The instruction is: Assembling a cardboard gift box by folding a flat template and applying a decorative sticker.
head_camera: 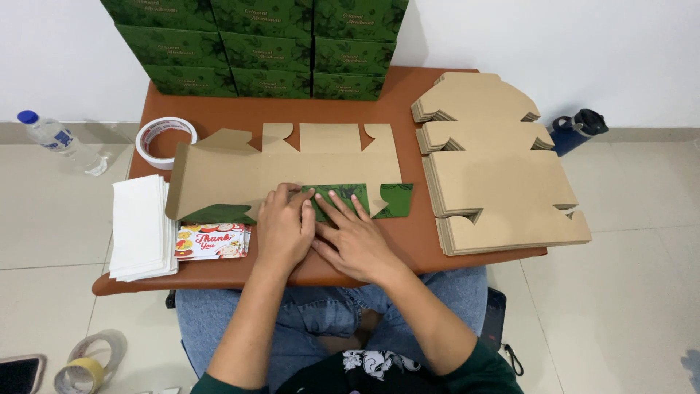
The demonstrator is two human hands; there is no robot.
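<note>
Both hands lie flat, palms down and side by side, the left hand (283,228) and right hand (355,237) pressing a folded green flap of the flat cardboard box blank (292,171); neither grips anything. The fold itself is hidden under the fingers, so its crease probably runs beneath them. The blank lies across the middle of the small brown table (408,241). Around it sit a tape roll (165,141), white paper stack (140,228), printed cards (213,241), more blanks (496,175) and finished green boxes (262,44), the top row cut off. The floor is pale tile, against a white wall.
</note>
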